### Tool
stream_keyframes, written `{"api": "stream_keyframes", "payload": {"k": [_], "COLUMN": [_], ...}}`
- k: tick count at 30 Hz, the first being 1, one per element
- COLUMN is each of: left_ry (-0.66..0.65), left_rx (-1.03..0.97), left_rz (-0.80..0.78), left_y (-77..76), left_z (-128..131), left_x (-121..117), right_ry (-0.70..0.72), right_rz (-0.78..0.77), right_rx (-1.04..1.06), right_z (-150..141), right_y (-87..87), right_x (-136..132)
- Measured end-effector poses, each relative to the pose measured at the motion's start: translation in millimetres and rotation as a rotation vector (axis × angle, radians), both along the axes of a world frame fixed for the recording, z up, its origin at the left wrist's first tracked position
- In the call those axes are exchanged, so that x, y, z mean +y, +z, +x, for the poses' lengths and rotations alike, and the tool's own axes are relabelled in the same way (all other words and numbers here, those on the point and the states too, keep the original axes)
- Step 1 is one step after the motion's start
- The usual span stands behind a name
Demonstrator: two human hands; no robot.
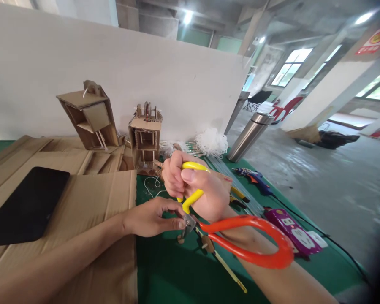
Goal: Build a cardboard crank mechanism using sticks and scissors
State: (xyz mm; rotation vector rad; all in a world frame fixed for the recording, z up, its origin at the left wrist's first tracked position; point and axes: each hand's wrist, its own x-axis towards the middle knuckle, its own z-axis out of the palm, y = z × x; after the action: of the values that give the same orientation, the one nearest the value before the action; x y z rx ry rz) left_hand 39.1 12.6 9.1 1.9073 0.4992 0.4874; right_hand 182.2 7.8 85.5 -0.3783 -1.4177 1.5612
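My right hand (pixel 199 188) is closed around the yellow handle of a pair of scissors (pixel 256 221), whose large orange-red loop sticks out over my forearm. The short metal blades point down toward my left hand (pixel 158 217). Thumb and fingers of that hand are pinched together right beside the blades. What they hold is mostly hidden; a small brown piece (pixel 180 240) shows just below. Under the scissors, a thin wooden stick (pixel 229 272) passes through a small cardboard piece (pixel 208 244) above the green tabletop (pixel 164 270).
Cardboard sheets (pixel 91 236) cover the left side, with a black tablet (pixel 28 207) on top. Two cardboard box models (pixel 88 118) stand behind. To the right are clear sticks, a glue gun (pixel 256 179), a purple power strip (pixel 291 232) and a steel flask (pixel 250 137).
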Motion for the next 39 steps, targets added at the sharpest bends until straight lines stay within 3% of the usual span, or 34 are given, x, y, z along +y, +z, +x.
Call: {"api": "stream_keyframes", "payload": {"k": [5, 9, 12, 14, 17, 20, 22, 32, 39], "left_ry": [0.026, 0.211, 0.201, 0.194, 0.222, 0.303, 0.324, 0.314, 0.266], "left_rx": [0.061, 0.433, 0.629, 0.577, 0.584, 0.668, 0.708, 0.629, 0.661], "left_rz": [0.042, 0.297, 0.445, 0.601, 0.750, 0.762, 0.752, 0.770, 0.804], "left_y": [6.1, 30.4, 39.8, 33.4, 10.2, -10.7, -16.9, -17.0, -19.6], "left_z": [0, -11, -19, -17, -6, 6, 10, 6, 11], "left_x": [1, 0, -17, -37, -67, -80, -80, -78, -82], "right_ry": [-0.020, -0.002, -0.014, -0.026, -0.024, -0.033, -0.036, 0.010, -0.377], "right_rz": [0.002, 0.002, 0.009, 0.003, -0.025, -0.037, -0.030, -0.055, 0.114], "right_rx": [0.013, -0.025, -0.018, 0.004, 0.005, -0.002, 0.011, 0.098, 0.030], "right_z": [-2, -4, -4, -3, -1, -1, -1, 2, -4], "right_y": [0.3, -1.6, -2.4, -1.7, 0.7, 2.2, 1.7, -4.0, -9.7], "right_x": [-2, 4, 8, 10, 11, 10, 11, 17, 9]}}
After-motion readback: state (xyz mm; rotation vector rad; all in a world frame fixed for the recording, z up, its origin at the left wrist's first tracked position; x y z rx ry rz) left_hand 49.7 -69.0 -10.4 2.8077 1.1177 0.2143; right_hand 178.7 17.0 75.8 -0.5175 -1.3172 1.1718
